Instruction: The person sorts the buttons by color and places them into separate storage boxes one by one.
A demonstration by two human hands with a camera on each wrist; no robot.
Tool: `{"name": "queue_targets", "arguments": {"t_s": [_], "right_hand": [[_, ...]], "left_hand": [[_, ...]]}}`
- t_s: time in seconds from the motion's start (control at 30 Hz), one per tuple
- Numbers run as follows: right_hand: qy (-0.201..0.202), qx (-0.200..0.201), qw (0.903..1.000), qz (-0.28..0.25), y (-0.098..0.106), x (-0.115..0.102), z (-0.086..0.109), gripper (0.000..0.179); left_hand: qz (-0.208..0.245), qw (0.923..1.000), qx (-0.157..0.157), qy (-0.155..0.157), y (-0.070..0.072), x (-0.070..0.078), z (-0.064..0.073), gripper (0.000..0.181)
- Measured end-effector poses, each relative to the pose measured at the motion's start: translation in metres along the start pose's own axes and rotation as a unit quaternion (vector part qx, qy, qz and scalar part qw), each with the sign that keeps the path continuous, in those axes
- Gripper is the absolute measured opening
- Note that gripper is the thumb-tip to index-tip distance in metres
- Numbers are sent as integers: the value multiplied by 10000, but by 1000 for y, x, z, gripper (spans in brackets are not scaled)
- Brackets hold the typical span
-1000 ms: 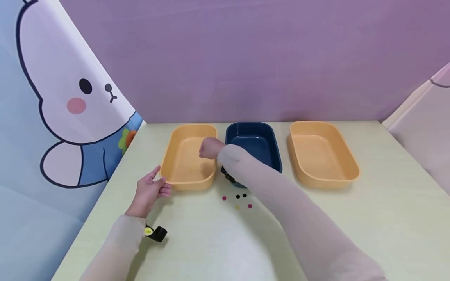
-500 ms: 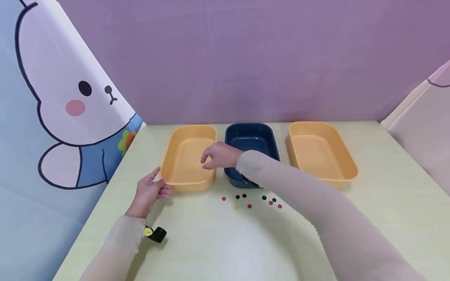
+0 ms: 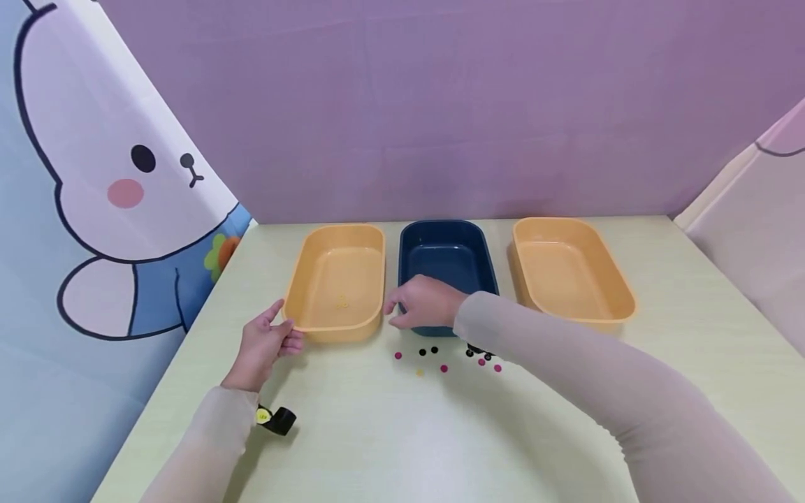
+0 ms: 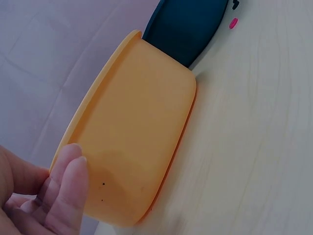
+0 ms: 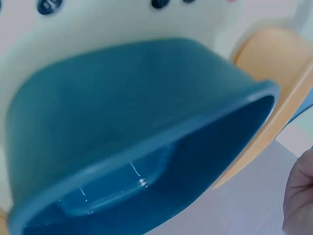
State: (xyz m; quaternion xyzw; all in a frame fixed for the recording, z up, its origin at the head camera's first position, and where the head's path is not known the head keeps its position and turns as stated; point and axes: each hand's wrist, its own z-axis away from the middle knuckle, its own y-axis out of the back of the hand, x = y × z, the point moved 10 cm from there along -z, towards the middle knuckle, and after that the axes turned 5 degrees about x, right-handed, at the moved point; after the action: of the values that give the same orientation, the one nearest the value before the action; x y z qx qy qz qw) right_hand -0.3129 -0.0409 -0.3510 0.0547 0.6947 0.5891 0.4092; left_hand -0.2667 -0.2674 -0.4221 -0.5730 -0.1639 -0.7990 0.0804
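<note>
My left hand [image 3: 265, 349] holds the front left corner of the left yellow-orange tray [image 3: 336, 337], thumb and fingers about its rim. A few small yellow pieces [image 3: 342, 302] lie on that tray's floor. My right hand [image 3: 428, 302] is over the front of the dark blue tray [image 3: 449, 230], fingers loosely bent, with nothing visible in them. Only part of the right hand [image 5: 299, 196] shows at the right wrist view's edge. On the table before the blue tray lie small button-like discs: black [image 3: 434, 350], pink [image 3: 444, 368] and one yellow [image 3: 420, 373].
Another yellow-orange tray [image 3: 575, 279] stands to the right of the blue one. A purple cloth [image 3: 440, 112] hangs behind the table [image 3: 352, 426], and a cartoon-printed cloth [image 3: 94, 230] is at the left. The right forearm partly covers the discs' right end.
My right hand has moved from above the left tray rightward and nearer, over the blue tray, its fingers loosening. More discs have come into sight. The left hand stays at its tray corner.
</note>
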Motion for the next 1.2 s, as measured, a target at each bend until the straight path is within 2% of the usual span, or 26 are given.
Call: {"name": "queue_targets", "arguments": {"t_s": [0.2,0.5,0.73,0.97,1.2], "right_hand": [[266,112,9996,6,-3,-6,18,20],[357,-36,9993,-71,-14,-1,40,23],[339,-106,9994,33,-29,6,45,20],[652,-51,9973,320,-40,8,50,22],[798,3,9958,452,-52,18,49,18]], "left_hand": [[23,10000,26,17,1,0,-1,63],[-66,9999,49,77,5,-2,0,63],[-119,9997,153,123,10,-6,2,63],[-84,9999,118,70,6,-6,2,62],[167,9999,15,-35,1,-4,2,63]]}}
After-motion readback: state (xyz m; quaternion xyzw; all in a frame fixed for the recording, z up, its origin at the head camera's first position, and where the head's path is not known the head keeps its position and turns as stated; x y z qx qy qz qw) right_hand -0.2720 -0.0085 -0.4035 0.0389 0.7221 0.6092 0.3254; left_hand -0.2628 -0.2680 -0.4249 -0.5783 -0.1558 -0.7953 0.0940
